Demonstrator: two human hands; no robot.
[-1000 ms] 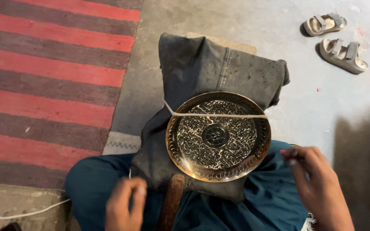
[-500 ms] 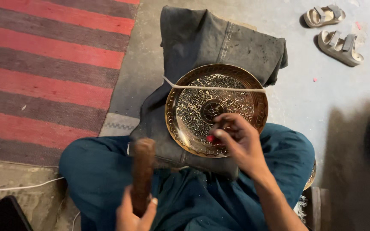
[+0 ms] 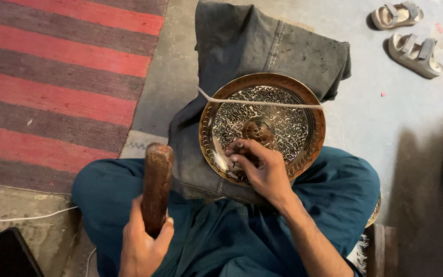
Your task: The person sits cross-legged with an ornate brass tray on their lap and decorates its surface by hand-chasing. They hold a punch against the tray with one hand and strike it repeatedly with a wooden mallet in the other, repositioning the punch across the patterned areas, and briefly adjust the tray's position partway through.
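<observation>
Left hand (image 3: 142,246) fisted round wooden mallet (image 3: 156,187) lower left, right hand (image 3: 262,169) pinching small tool on engraved brass plate (image 3: 262,125) mid-frame; mistimed blow could hit fingers or plate could slip off lap cloth (image 3: 262,46).

The plate (image 3: 283,123) lies on a cloth (image 3: 242,46) over the lap, rug (image 3: 52,77) left, sandals (image 3: 411,36) far right.

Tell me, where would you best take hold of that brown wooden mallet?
Probably by its lower end, from below, as the left hand does: the wooden mallet is a plain thick stick held upright, so gripping low leaves its rounded top free above the engraved brass plate.
</observation>
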